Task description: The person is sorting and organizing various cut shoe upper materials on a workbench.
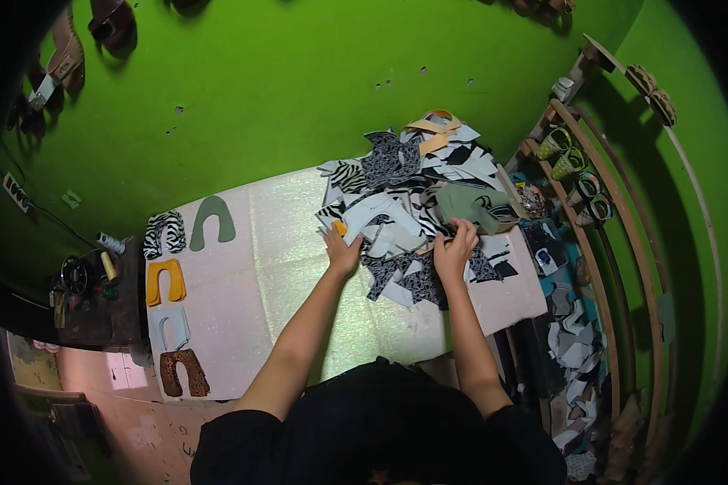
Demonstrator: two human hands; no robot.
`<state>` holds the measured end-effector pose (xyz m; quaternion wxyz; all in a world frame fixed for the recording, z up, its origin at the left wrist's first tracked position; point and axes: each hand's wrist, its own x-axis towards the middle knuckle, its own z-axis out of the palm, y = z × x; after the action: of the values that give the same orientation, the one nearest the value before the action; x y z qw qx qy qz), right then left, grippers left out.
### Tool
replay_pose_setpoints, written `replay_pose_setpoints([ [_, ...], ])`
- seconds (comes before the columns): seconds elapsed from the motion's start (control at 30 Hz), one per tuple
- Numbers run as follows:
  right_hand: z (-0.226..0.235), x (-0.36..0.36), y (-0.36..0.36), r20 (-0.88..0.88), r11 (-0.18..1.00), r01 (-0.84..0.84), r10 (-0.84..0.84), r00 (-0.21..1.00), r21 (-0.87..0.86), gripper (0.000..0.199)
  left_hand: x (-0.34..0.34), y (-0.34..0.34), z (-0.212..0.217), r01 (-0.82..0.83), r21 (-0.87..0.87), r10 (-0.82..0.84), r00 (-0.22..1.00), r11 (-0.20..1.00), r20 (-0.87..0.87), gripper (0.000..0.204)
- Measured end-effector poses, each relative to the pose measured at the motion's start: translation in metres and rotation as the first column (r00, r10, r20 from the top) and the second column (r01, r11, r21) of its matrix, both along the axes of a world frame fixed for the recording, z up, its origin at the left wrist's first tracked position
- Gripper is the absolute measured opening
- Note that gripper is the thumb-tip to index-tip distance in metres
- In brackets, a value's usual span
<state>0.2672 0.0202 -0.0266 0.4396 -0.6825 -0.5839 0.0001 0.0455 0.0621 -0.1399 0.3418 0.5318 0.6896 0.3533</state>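
Observation:
A heap of cut material scraps [392, 222] in white, zebra stripes, grey pattern and green lies on the table before me. At its left edge my left hand [344, 252] rests with its fingers apart, next to a small yellow scrap [340, 228]. Over the heap's near right part, my right hand [455, 252] has bent, spread fingers, just below a green piece [465, 206]. I make out nothing held in either hand. Grey patterned scraps [412, 279] lie between the hands and toward me.
U-shaped cut pieces line the table's left side: zebra [165, 234], green [212, 222], yellow [165, 283], white [168, 327] and leopard print [184, 373]. A sewing machine [77, 276] stands left. On the right are a wooden rack [615, 218] with sandals and more scraps [573, 347].

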Motion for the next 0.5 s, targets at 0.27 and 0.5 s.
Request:
replay_pose_setpoints([
  [0.27, 0.018, 0.022, 0.033, 0.109, 0.953, 0.136, -0.110, 0.988, -0.270, 0.060, 0.040, -0.002, 0.005, -0.033, -0.030, 0.027, 0.985, 0.999, -0.172, 0.092],
  [0.5, 0.018, 0.022, 0.036, 0.105, 0.939, 0.129, -0.101, 0.989, -0.318, 0.062, 0.073, 0.004, 0.008, 0.030, -0.061, -0.042, 0.976, 0.998, -0.212, 0.096],
])
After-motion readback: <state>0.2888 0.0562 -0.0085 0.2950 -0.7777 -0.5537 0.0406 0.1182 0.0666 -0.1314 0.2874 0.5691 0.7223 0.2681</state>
